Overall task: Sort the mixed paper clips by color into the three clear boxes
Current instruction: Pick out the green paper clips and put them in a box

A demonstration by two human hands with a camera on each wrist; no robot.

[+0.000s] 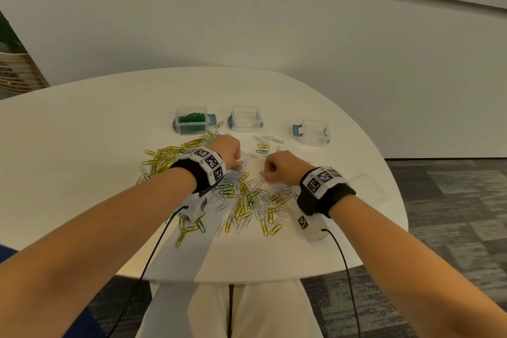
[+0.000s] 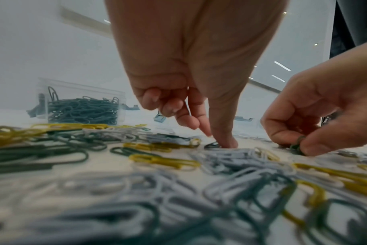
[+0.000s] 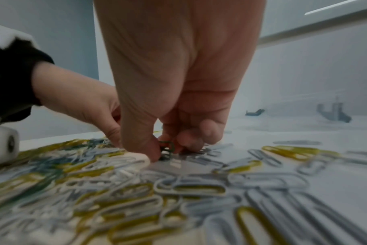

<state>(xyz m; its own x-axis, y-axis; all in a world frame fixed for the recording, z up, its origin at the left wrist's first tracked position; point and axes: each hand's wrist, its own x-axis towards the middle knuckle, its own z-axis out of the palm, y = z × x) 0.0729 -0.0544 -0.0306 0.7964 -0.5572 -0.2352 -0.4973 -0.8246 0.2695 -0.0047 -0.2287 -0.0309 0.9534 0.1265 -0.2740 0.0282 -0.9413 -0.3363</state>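
Paper clips (image 1: 247, 197), yellow, white, green, scattered; right grip (image 1: 277, 166) pinching green clip (image 3: 167, 149).

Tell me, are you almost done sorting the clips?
Not yet. The left box holds green clips; the other two boxes look empty. The right hand pinches a green clip; the left hand touches another. Yellow and white clips cover the table.

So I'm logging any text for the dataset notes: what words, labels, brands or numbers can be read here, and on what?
None: no words, numbers or brand names can be read in any view.
The wristbands carry only black-and-white square marker patterns, not text.
The three clear boxes show no label.
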